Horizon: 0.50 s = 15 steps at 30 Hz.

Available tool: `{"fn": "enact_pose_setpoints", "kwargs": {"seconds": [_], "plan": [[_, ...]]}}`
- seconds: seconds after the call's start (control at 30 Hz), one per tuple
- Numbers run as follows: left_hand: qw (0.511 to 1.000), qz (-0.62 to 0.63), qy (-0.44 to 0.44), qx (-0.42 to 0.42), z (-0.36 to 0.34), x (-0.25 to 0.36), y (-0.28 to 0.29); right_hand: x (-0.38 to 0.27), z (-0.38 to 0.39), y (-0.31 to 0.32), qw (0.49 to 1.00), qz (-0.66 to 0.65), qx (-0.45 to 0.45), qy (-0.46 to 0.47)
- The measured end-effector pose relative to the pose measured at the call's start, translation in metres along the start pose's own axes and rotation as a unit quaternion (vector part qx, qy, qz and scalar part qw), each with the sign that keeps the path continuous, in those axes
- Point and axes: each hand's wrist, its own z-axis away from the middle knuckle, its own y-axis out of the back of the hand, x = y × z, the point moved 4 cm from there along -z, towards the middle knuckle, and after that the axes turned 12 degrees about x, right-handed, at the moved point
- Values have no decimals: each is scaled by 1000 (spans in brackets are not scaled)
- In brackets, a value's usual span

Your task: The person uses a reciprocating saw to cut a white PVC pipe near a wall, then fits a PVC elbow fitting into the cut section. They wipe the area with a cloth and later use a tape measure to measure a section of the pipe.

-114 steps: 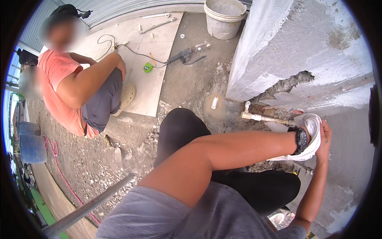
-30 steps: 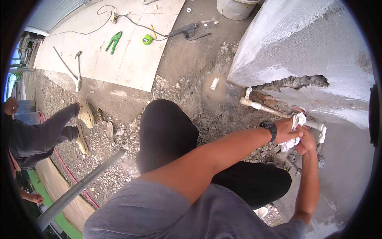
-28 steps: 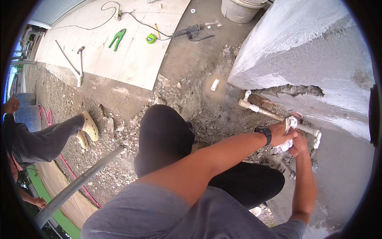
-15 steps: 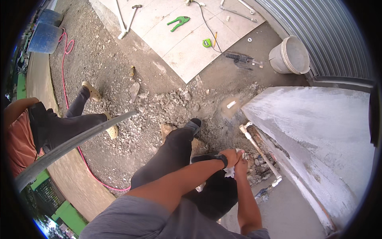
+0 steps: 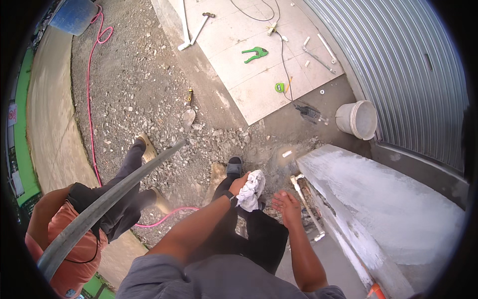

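Note:
Bunched in my left hand (image 5: 239,185) is a white cloth rag (image 5: 253,188), held above my knees. My right hand (image 5: 287,206) is off the rag, a little to its right, with its fingers loosely bent and apart and nothing in them. Closest to that hand is a white plastic pipe (image 5: 308,208) with elbow fittings, running along the foot of a rough plastered block (image 5: 378,189). Farther ahead, a short white pipe stub (image 5: 287,154) shows in the wet ground.
Pale tiles (image 5: 229,65) hold a green pipe cutter (image 5: 255,54), a tape measure (image 5: 280,87), a hammer (image 5: 201,27) and pipe pieces. A power tool (image 5: 307,113) lies near a bucket (image 5: 357,120). Left are a trowel (image 5: 188,117), a pink hose (image 5: 90,99), a grey pole (image 5: 112,199) and another person (image 5: 74,224).
My hands have come apart. The left has carried the rag up and away to the left, and the right has let go of it. The view has shifted; the other person has moved.

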Motion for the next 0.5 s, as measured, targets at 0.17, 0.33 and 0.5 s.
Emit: {"fn": "enact_pose_setpoints", "kwargs": {"seconds": [0.17,0.33,0.5], "plan": [[696,632,301,-156,25,78,28,-69,18,-89,970,88,-80,211],[783,574,225,82,1,146,80,-148,36,-187,888,180,-104,411],[967,-131,117,185,-83,195,194,-255,64,-233,872,138,-294,366]]}}
